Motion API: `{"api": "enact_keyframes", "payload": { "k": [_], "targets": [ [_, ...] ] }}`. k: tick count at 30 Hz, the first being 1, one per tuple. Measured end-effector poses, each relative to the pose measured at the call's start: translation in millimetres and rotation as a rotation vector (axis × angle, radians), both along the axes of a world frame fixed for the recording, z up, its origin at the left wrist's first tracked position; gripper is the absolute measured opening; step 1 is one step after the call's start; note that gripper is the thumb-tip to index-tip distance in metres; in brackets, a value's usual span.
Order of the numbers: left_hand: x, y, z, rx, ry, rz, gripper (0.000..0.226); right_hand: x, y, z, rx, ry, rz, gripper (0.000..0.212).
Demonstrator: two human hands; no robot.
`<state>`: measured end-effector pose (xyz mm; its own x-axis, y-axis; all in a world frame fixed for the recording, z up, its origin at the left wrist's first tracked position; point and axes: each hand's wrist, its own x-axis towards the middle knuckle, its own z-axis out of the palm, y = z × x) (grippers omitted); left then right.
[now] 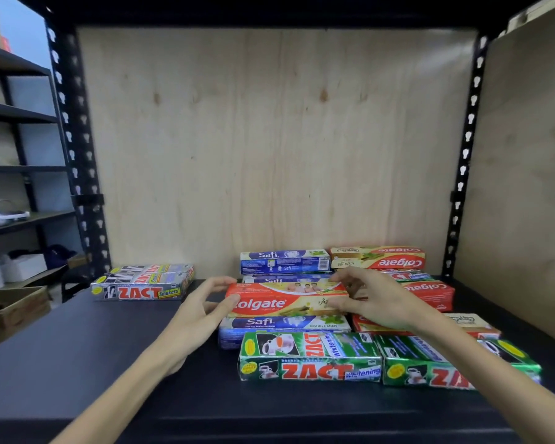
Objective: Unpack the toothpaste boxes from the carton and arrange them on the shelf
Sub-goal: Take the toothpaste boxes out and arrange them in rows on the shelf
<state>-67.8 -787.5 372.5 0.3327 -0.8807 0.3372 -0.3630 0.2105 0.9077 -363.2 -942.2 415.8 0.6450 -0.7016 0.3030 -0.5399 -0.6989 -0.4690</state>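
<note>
Head view: both hands (pixel 202 310) (pixel 377 301) grip Colgate box (pixel 285 299) on shelf (pixel 77 357).

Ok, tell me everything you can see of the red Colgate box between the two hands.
The long red-and-white cardboard Colgate box lies flat, lengthwise across the shelf, logo facing the camera and upright. It sits on top of blue Safi boxes. The left hand touches its left end, thumb near the top edge; the right hand has its grip on the right end, fingers curled round it. The box looks closed and undamaged.
</note>
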Motion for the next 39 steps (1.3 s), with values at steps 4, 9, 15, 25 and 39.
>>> {"api": "enact_keyframes", "payload": {
  "k": [4,9,15,25,39],
  "targets": [
    [-0.5,3.7,-2.0,0.002,0.012,-0.024,0.035,-5.0,4.4,0.2,-0.017,0.018,0.006,0.051],
    [4.6,-1.9,0.4,0.107,-0.011,-0.003,0.027,-1.8,2.5,-2.9,-0.011,0.038,-0.009,0.051],
    [13.4,-9.6,-3.7,0.134,-0.03,0.058,0.035,8.3,-2.5,-3.2,-0.099,0.142,-0.038,0.051],
    [2.8,-37.2,9.3,-0.109,-0.368,0.226,0.015,-36.3,-41.0,-7.1,-0.182,-0.102,-0.268,0.009],
    [-96.3,-224.3,56.7,0.048,-0.965,0.02,0.051,-96.2,-150.1,3.2,0.098,-0.09,-0.351,0.066]
  ]
}}
